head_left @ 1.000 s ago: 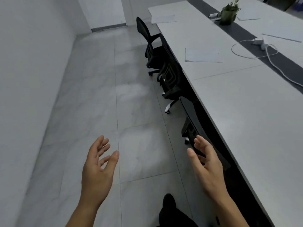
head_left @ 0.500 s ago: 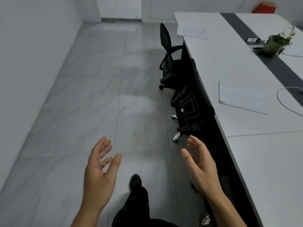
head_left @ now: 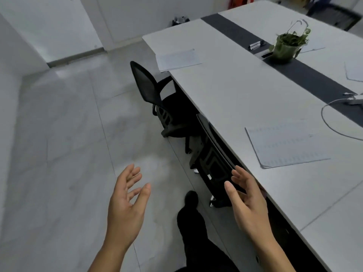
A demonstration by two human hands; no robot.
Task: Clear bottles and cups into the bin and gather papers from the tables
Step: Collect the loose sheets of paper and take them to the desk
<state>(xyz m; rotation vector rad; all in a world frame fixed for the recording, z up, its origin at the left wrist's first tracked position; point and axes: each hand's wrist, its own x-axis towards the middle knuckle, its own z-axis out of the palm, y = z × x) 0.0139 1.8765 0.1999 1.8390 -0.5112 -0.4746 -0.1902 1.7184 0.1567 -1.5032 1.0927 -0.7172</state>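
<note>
Below, both of the person's hands are raised in front of the body over the tiled floor, palms turned toward each other. Left hand: fingers spread and relaxed, holding nothing. Right hand: fingers likewise loose and apart, holding nothing, just beside the edge of the long white table. Nearest sheet of paper: flat on the table, beyond the right hand and apart from it. Second sheet: at the far corner, overhanging the table edge. Third sheet: partly cut off at the right border. Potted plant: standing on the dark strip down the table's middle. Two black office chairs are pushed against the table's near side.
</note>
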